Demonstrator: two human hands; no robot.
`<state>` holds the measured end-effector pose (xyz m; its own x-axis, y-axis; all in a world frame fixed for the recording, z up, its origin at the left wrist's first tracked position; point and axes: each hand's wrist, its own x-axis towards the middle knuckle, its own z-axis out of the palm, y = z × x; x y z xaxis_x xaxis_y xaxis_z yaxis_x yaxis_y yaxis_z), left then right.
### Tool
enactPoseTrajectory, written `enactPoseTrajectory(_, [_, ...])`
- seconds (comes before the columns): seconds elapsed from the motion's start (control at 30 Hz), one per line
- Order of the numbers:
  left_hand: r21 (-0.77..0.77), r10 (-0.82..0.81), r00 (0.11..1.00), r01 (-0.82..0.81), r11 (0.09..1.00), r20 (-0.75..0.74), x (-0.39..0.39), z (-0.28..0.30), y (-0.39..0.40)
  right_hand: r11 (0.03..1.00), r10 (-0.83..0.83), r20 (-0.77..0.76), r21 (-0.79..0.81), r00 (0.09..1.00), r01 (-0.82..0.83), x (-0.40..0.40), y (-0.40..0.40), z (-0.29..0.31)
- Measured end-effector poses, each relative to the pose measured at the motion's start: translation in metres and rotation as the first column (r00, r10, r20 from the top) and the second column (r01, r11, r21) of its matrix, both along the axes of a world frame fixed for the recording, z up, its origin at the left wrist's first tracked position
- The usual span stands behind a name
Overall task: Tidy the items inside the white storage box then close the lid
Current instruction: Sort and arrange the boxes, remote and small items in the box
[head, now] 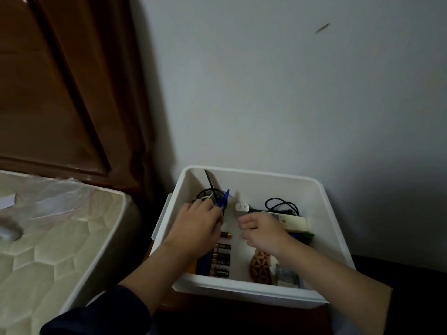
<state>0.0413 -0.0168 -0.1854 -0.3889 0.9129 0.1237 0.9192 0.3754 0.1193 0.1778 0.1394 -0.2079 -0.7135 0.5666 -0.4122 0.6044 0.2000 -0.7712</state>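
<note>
Box lies open under both hands, sorting under way, lid unseen. Left hand grips pens at the far-left corner; right hand is curled, grip unclear, beside a remote. Next: seat the pens, align loose batteries.

Print on the batteries too blurred to read, no other text legible

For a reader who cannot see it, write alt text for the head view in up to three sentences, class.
Two bare hands reach into an open white storage box beside a mattress. The left hand holds pens over coiled black cable; the right hand hovers by a white remote control. Batteries lie below.
</note>
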Motion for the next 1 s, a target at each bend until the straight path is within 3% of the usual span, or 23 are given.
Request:
enactPoseTrajectory(0.13, [0.295, 0.141, 0.980, -0.093, 0.951, -0.144, 0.007, 0.008, -0.014, 0.984, -0.102, -0.203, 0.119, 0.974, 0.128, 0.024, 0.002, 0.026])
enactPoseTrajectory(0.23, [0.296, 0.265, 0.950, -0.209, 0.932, -0.164, 0.009, 0.006, -0.026, 0.938, -0.137, -0.325, 0.261, 0.936, 0.227, 0.044, 0.004, 0.040])
enactPoseTrajectory(0.33, [0.252, 0.430, 0.897, -0.395, 0.883, -0.099, 0.011, 0.004, -0.032, 0.796, -0.088, -0.356, 0.536, 0.930, 0.281, 0.060, 0.012, 0.049])
enactPoseTrajectory(0.43, [0.152, 0.495, 0.867, -0.483, 0.863, -0.059, 0.016, 0.004, -0.028, 0.740, -0.036, -0.293, 0.635, 0.956, 0.222, 0.067, 0.017, 0.048])
enactPoseTrajectory(0.6, [0.094, 0.554, 0.820, -0.569, 0.817, 0.143, 0.010, 0.007, -0.022, 0.828, 0.222, -0.013, 0.530, 0.975, -0.181, 0.048, 0.005, 0.025])
enactPoseTrajectory(0.73, [0.059, 0.556, 0.830, -0.558, 0.828, 0.056, 0.014, 0.007, -0.023, 0.830, 0.302, 0.155, 0.443, 0.941, -0.339, 0.017, -0.001, 0.010])
enactPoseTrajectory(1.0, [0.006, 0.582, 0.811, -0.583, 0.813, -0.053, 0.016, 0.005, -0.020, 0.787, 0.250, 0.349, 0.470, 0.903, -0.399, -0.038, 0.000, -0.015])
